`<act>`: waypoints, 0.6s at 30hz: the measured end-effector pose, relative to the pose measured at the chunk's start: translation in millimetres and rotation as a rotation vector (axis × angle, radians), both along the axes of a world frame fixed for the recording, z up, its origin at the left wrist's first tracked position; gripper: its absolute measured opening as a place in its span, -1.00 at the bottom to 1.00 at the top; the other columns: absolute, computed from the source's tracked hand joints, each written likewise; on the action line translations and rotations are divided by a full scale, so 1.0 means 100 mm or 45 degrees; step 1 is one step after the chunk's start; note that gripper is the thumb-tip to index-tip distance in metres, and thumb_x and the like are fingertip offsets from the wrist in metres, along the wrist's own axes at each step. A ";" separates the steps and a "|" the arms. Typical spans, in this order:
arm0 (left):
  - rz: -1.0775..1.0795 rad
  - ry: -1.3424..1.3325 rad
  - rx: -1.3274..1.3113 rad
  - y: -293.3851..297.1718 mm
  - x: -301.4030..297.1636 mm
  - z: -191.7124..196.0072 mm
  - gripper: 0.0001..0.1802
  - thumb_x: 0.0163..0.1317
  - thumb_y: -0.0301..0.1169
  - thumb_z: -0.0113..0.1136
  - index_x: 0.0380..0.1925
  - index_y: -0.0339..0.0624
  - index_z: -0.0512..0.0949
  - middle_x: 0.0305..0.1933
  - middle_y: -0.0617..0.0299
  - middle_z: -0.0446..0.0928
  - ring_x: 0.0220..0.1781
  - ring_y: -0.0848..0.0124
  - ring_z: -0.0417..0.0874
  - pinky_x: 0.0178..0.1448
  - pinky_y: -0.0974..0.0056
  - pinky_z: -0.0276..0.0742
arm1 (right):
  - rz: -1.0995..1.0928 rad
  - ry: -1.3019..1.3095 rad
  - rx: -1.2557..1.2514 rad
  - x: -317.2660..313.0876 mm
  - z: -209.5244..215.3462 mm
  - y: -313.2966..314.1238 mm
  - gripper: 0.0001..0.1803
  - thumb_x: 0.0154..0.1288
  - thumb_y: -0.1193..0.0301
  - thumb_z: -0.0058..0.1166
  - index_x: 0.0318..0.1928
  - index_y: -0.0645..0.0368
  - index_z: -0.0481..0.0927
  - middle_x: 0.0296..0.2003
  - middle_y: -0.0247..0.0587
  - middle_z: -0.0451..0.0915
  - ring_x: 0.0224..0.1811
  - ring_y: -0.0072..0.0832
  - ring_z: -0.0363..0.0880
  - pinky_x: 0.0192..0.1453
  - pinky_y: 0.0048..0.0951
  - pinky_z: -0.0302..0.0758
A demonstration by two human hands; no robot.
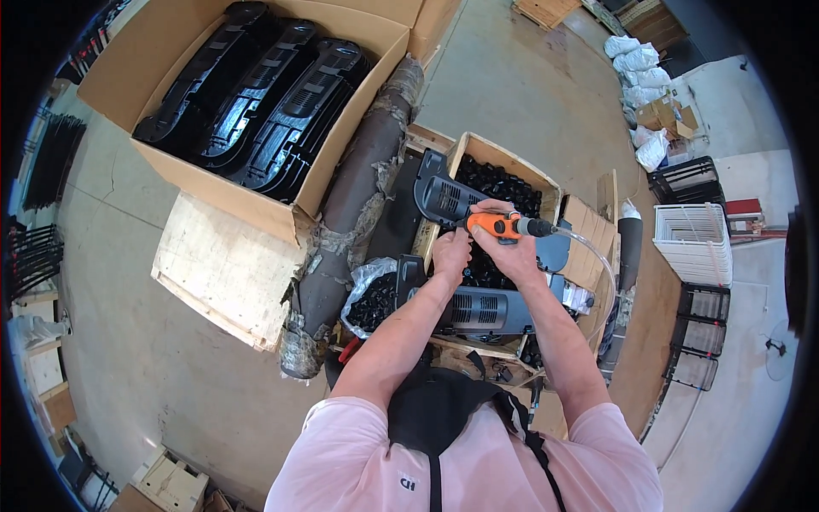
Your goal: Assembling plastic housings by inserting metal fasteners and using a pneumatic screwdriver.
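Observation:
My right hand [512,257] is wrapped around an orange air screwdriver [492,225], whose clear hose [597,247] trails off to the right. The tool points left, toward a black plastic molded part [445,198] with vent slots. Beside the tool's tip, my left hand [452,254] is closed, its fingertips against the part's lower edge. What those fingers pinch is hidden. A second vented plastic part [486,311] lies nearer to me, beneath my forearms.
A wooden crate [551,183] holds many small black pieces, and a plastic bag [358,277] of similar pieces sits to its left. A padded roller [363,179] separates them from a cardboard box [213,189] of black panels. A pale wooden board [226,269] is at left.

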State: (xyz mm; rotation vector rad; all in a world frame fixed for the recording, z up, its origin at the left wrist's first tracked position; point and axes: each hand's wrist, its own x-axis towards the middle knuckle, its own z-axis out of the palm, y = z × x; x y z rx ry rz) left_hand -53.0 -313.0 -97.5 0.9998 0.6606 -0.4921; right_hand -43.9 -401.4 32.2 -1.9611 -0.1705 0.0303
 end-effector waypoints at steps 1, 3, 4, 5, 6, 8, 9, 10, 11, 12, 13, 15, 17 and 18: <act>0.002 0.000 0.000 0.00 0.00 -0.04 -0.53 0.63 -0.12 0.00 -0.48 -0.14 0.53 -0.55 0.35 0.49 -0.61 0.54 0.45 -0.55 0.38 0.33 | 0.010 -0.006 -0.006 0.01 -0.01 0.02 -0.59 0.27 0.50 0.35 0.13 0.20 0.62 0.04 -0.22 0.73 0.10 -0.50 0.69 0.26 -0.40 0.59; 0.076 -0.009 0.044 -0.02 0.00 -0.12 -0.51 0.51 -0.02 0.15 -0.40 -0.24 0.63 -0.55 0.31 0.51 -0.63 0.53 0.45 -0.58 0.34 0.31 | 0.023 -0.014 -0.011 0.02 -0.01 0.05 -0.59 0.27 0.50 0.35 0.12 0.20 0.62 0.04 -0.23 0.73 0.09 -0.50 0.69 0.26 -0.40 0.60; 0.070 -0.010 0.041 -0.02 0.00 -0.09 -0.51 0.51 -0.02 0.15 -0.40 -0.24 0.63 -0.55 0.31 0.51 -0.63 0.53 0.45 -0.58 0.34 0.31 | 0.021 -0.019 -0.028 0.01 -0.01 0.05 -0.60 0.27 0.50 0.35 0.12 0.19 0.62 0.03 -0.23 0.73 0.09 -0.50 0.70 0.25 -0.40 0.60; 0.057 0.001 0.026 -0.03 0.01 -0.05 -0.53 0.56 -0.07 0.09 -0.44 -0.19 0.58 -0.57 0.33 0.49 -0.64 0.54 0.44 -0.58 0.36 0.30 | 0.019 -0.024 -0.045 0.01 -0.01 0.04 -0.60 0.26 0.50 0.36 0.12 0.19 0.63 0.03 -0.23 0.74 0.09 -0.50 0.70 0.24 -0.39 0.61; 0.043 0.011 0.012 -0.03 0.01 -0.02 -0.53 0.62 -0.12 0.03 -0.48 -0.14 0.52 -0.58 0.35 0.48 -0.64 0.55 0.42 -0.58 0.38 0.30 | 0.013 -0.026 -0.047 0.01 -0.02 0.02 -0.60 0.26 0.50 0.36 0.12 0.19 0.63 0.03 -0.23 0.74 0.09 -0.50 0.70 0.24 -0.39 0.61; 0.046 -0.009 0.018 -0.05 0.01 -0.02 -0.54 0.62 -0.13 0.04 -0.48 -0.14 0.52 -0.58 0.35 0.48 -0.65 0.55 0.42 -0.59 0.38 0.29 | 0.038 -0.032 -0.035 0.01 -0.01 0.02 -0.57 0.26 0.50 0.36 0.15 0.19 0.62 0.02 -0.22 0.74 0.11 -0.49 0.71 0.24 -0.39 0.62; 0.050 -0.029 0.025 -0.06 0.01 -0.02 -0.55 0.62 -0.13 0.04 -0.48 -0.13 0.52 -0.58 0.35 0.48 -0.66 0.55 0.42 -0.60 0.38 0.28 | 0.032 -0.035 -0.036 0.01 0.00 0.01 -0.57 0.26 0.50 0.36 0.15 0.19 0.62 0.02 -0.22 0.74 0.11 -0.49 0.71 0.24 -0.39 0.62; 0.048 -0.030 0.026 -0.07 -0.01 -0.08 -0.55 0.62 -0.13 0.04 -0.48 -0.13 0.52 -0.58 0.35 0.48 -0.66 0.55 0.42 -0.60 0.38 0.28 | 0.047 0.035 -0.024 0.00 0.04 0.04 -0.54 0.29 0.53 0.33 0.19 0.22 0.58 0.08 -0.16 0.72 0.16 -0.46 0.68 0.29 -0.37 0.60; 0.086 -0.041 0.015 -0.07 -0.01 -0.15 -0.55 0.57 -0.11 0.09 -0.47 -0.15 0.55 -0.57 0.34 0.48 -0.66 0.54 0.42 -0.60 0.34 0.27 | 0.067 0.102 -0.008 0.00 0.08 0.07 -0.52 0.31 0.57 0.30 0.24 0.25 0.54 0.14 -0.11 0.69 0.21 -0.43 0.66 0.34 -0.36 0.58; 0.123 -0.052 0.005 -0.08 -0.02 -0.22 -0.55 0.53 -0.08 0.13 -0.46 -0.18 0.57 -0.57 0.33 0.48 -0.66 0.52 0.42 -0.60 0.30 0.26 | 0.096 0.099 -0.021 0.01 0.08 0.08 -0.49 0.29 0.55 0.32 0.25 0.24 0.54 0.14 -0.11 0.69 0.22 -0.44 0.65 0.35 -0.37 0.57; 0.122 -0.055 0.010 -0.08 -0.01 -0.22 -0.55 0.53 -0.08 0.13 -0.46 -0.18 0.57 -0.57 0.33 0.48 -0.66 0.52 0.42 -0.60 0.30 0.26 | 0.095 0.096 -0.015 0.01 0.09 0.08 -0.49 0.29 0.55 0.32 0.25 0.24 0.54 0.14 -0.11 0.69 0.22 -0.44 0.65 0.35 -0.37 0.57; 0.089 -0.052 -0.001 -0.12 -0.01 -0.22 -0.54 0.52 -0.07 0.16 -0.50 -0.15 0.53 -0.61 0.34 0.45 -0.69 0.51 0.40 -0.62 0.27 0.22 | 0.176 0.024 -0.166 -0.01 0.14 0.06 -0.48 0.28 0.54 0.34 0.25 0.22 0.55 0.14 -0.13 0.70 0.21 -0.46 0.66 0.36 -0.37 0.56; 0.113 -0.054 -0.022 -0.11 0.01 -0.27 -0.53 0.52 -0.06 0.16 -0.50 -0.14 0.53 -0.63 0.34 0.43 -0.71 0.50 0.38 -0.63 0.26 0.20 | 0.221 -0.045 -0.180 -0.02 0.15 0.08 -0.47 0.26 0.53 0.34 0.24 0.21 0.55 0.13 -0.15 0.70 0.19 -0.47 0.66 0.35 -0.38 0.55; 0.107 -0.046 -0.037 -0.08 0.01 -0.29 -0.49 0.51 0.01 0.17 -0.52 -0.13 0.52 -0.66 0.35 0.41 -0.73 0.48 0.36 -0.64 0.26 0.18 | 0.237 -0.092 -0.096 -0.03 0.16 0.08 -0.47 0.27 0.54 0.34 0.25 0.22 0.55 0.12 -0.17 0.70 0.19 -0.46 0.66 0.35 -0.37 0.55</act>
